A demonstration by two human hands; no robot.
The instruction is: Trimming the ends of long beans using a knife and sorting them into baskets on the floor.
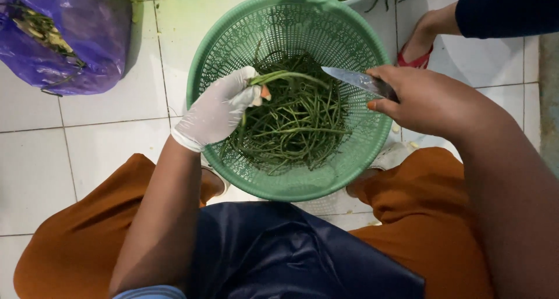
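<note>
The gloved left hand (218, 110) is clenched around a bunch of beans (283, 76), whose stems run rightward from its fist. Just beyond their tips, the right hand (428, 98) grips a knife (349, 78), blade pointing left toward the bunch. Both hang over the green basket (233, 40) of beans.

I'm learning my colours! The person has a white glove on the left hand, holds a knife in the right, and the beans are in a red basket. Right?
Not quite: the basket is green, not red, as the head view shows. The gloved left hand, the knife in the right hand and the beans are right.

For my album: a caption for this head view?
Gloved left hand holds green stalks over a green basket; right hand grips a knife.
</note>
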